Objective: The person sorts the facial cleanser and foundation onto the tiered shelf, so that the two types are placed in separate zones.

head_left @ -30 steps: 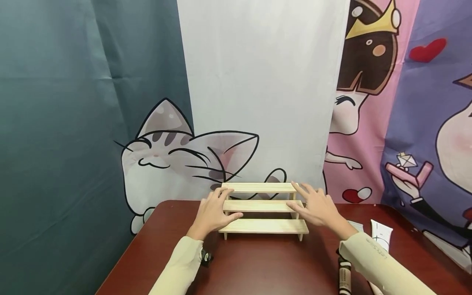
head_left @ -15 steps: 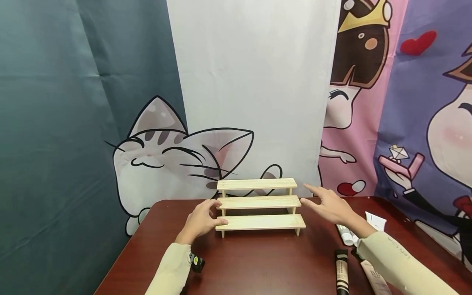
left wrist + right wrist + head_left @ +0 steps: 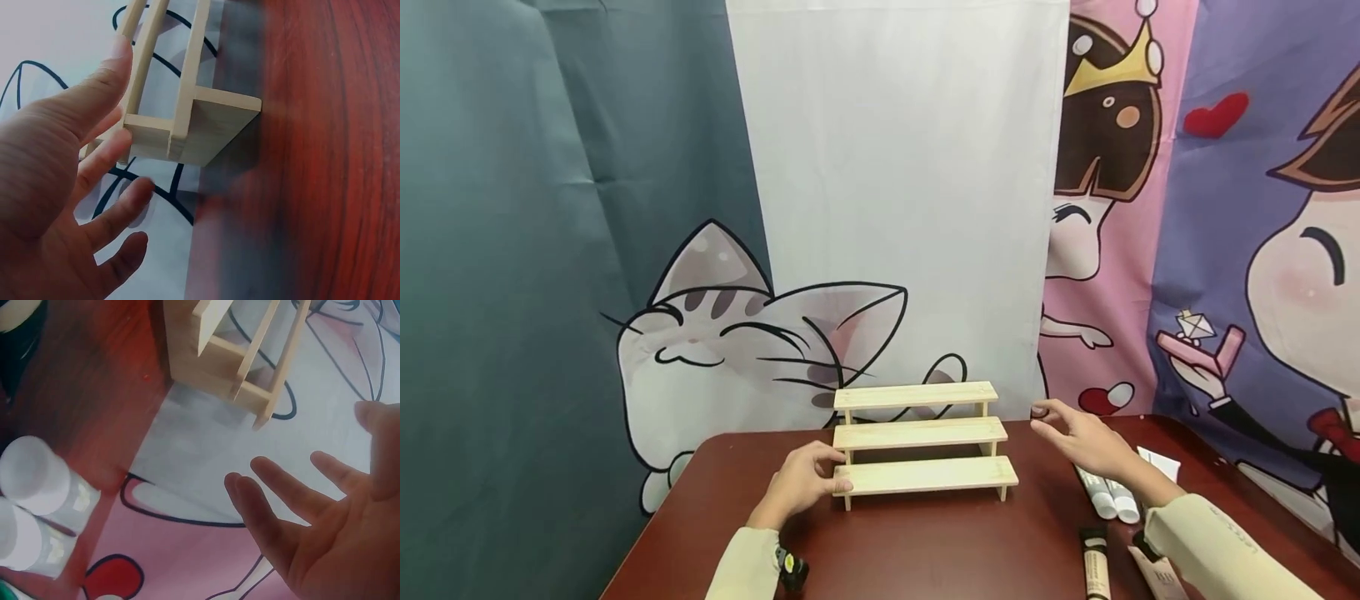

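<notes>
A three-tier wooden display shelf stands upright at the back of the table. My left hand is at its left end, thumb over the lowest board's corner in the head view; contact cannot be told. In the left wrist view that hand has its fingers spread and loosely bent, with the shelf's end panel beyond them. To the right of the shelf, my right hand hovers apart from it and holds nothing. The right wrist view shows its fingers spread, the shelf farther off.
Several tubes lie at the right of the dark red table: two white-capped ones, a black-capped beige one, a pinkish one and a white one partly behind the right arm. A cartoon-printed curtain hangs behind.
My right hand has drawn away from the shelf to the right. My left hand has slid slightly left and down toward the lowest board's end. The head view has shifted, showing more of the tubes.
</notes>
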`<state>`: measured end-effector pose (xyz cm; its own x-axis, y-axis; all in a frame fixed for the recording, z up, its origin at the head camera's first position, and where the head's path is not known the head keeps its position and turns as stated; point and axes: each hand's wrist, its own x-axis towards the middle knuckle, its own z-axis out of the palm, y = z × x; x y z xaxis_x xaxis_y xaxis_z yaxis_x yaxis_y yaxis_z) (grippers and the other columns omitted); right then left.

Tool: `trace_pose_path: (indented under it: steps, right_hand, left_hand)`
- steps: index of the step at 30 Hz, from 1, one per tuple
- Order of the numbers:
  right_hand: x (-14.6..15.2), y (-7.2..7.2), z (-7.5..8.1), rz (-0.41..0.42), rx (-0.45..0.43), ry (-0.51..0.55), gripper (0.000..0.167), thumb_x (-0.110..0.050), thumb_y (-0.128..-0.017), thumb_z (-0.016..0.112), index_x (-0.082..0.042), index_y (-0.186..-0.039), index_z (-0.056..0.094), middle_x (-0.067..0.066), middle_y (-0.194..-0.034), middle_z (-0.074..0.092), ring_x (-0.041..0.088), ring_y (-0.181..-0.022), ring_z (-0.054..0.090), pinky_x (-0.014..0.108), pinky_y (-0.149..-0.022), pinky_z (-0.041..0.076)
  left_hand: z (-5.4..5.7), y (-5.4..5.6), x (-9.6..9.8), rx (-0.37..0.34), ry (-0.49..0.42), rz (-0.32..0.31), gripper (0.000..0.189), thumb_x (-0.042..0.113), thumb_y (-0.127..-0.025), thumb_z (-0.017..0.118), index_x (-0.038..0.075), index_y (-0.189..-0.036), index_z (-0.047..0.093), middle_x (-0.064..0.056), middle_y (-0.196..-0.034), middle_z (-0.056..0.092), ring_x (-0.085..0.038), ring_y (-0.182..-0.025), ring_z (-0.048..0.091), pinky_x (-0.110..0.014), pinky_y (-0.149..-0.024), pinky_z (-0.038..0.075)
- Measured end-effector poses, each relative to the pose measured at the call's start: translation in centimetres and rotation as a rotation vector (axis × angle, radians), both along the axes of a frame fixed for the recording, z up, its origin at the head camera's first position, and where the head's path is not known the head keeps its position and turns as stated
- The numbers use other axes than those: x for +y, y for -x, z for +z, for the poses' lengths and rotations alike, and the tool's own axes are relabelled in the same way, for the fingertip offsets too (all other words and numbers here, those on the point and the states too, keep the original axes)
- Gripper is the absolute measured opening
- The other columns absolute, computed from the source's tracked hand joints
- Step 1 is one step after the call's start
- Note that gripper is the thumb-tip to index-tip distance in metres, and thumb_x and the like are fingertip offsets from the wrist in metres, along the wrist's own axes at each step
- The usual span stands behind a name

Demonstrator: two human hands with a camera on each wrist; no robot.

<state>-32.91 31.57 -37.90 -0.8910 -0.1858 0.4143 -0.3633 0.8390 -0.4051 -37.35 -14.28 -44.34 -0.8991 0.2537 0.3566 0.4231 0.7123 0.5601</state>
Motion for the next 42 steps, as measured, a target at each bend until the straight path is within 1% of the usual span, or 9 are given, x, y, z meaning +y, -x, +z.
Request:
trace_pose_path:
  steps: [3,7,13,18,21,25,33,38,42]
  right_hand:
    - [0.0,-0.2,-1.0,0.026,-0.007,0.014,0.044,-0.042,-0.098,0.061,-0.013,-0.131,0.057,0.004,-0.107,0.072,0.027,-0.097,0.068,0.052,-0.080,0.051]
    - [-0.3,0.0,-1.6,0.052,-0.027,0.056,0.045,-0.041,-0.097,0.063,-0.013,-0.132,0.055,0.006,-0.106,0.072,0.025,-0.093,0.069,0.050,-0.079,0.052]
    - [0.2,0.0,-2.1,0.051,-0.071,0.137,0.048,-0.038,-0.095,0.066,-0.010,-0.132,0.055,0.013,-0.108,0.071,0.029,-0.097,0.069,0.046,-0.078,0.053]
    - [1.4,-0.3,-2.2,0.001,-0.071,0.136,0.048,-0.037,-0.094,0.069,-0.006,-0.129,0.057,0.014,-0.107,0.072,0.032,-0.099,0.068,0.046,-0.077,0.053]
    - [2.2,-0.3,-2.3,-0.003,-0.065,0.131,0.047,-0.036,-0.092,0.070,-0.006,-0.127,0.060,0.014,-0.104,0.072,0.032,-0.098,0.069,0.045,-0.077,0.053]
    - [3.2,-0.1,-2.4,-0.009,-0.080,0.127,0.050,-0.036,-0.091,0.073,-0.005,-0.127,0.060,0.014,-0.102,0.073,0.032,-0.096,0.069,0.041,-0.073,0.052]
    - [4.8,-0.1,-2.9,-0.013,-0.168,0.198,0.061,-0.031,-0.085,0.079,0.001,-0.131,0.054,0.021,-0.101,0.071,0.027,-0.077,0.069,0.035,-0.050,0.051]
    - [5.2,-0.3,-3.1,-0.040,-0.178,0.199,0.059,-0.030,-0.084,0.080,0.006,-0.125,0.057,0.032,-0.109,0.066,0.025,-0.071,0.068,0.036,-0.051,0.053]
    - [5.3,-0.5,-3.3,-0.081,-0.196,0.180,0.059,-0.028,-0.084,0.080,0.010,-0.121,0.057,0.036,-0.112,0.063,0.023,-0.067,0.067,0.034,-0.053,0.053]
  left_hand:
    - [-0.9,-0.8,-0.4,-0.063,-0.011,-0.017,0.053,0.046,-0.067,0.088,0.021,-0.112,0.075,0.005,-0.105,0.067,-0.012,-0.081,0.060,-0.034,-0.060,0.044]
    - [-1.3,-1.3,-1.1,-0.088,-0.031,-0.020,0.059,0.043,-0.066,0.089,0.019,-0.118,0.073,-0.002,-0.099,0.068,-0.015,-0.080,0.060,-0.034,-0.060,0.044]
    - [-2.0,-0.8,-1.4,-0.130,-0.079,-0.091,0.059,0.032,-0.069,0.091,0.011,-0.120,0.070,-0.008,-0.113,0.066,-0.016,-0.080,0.061,-0.032,-0.063,0.048]
    - [-2.4,-0.1,-0.9,-0.140,-0.098,-0.145,0.059,0.030,-0.070,0.090,0.007,-0.121,0.069,-0.011,-0.110,0.067,-0.015,-0.077,0.060,-0.030,-0.060,0.047]
    - [-2.3,0.4,-0.5,-0.128,-0.111,-0.147,0.057,0.029,-0.071,0.090,0.007,-0.119,0.070,-0.011,-0.109,0.067,-0.016,-0.076,0.060,-0.029,-0.059,0.047]
    - [-2.3,0.7,-0.3,-0.163,-0.142,-0.152,0.055,0.025,-0.071,0.090,0.007,-0.118,0.070,-0.010,-0.102,0.067,-0.017,-0.073,0.060,-0.030,-0.057,0.047]
    - [-2.3,1.1,-0.6,-0.194,-0.148,-0.136,0.055,0.021,-0.071,0.090,0.006,-0.120,0.068,-0.005,-0.086,0.066,-0.015,-0.068,0.058,-0.031,-0.057,0.046]
    - [-2.6,1.3,-0.8,-0.187,-0.160,-0.138,0.055,0.022,-0.071,0.090,0.006,-0.120,0.069,-0.004,-0.088,0.067,-0.014,-0.066,0.058,-0.031,-0.057,0.047]
    - [-2.7,1.3,-0.6,-0.198,-0.169,-0.130,0.054,0.023,-0.072,0.090,0.007,-0.119,0.070,-0.003,-0.081,0.067,-0.011,-0.059,0.054,-0.029,-0.054,0.044]
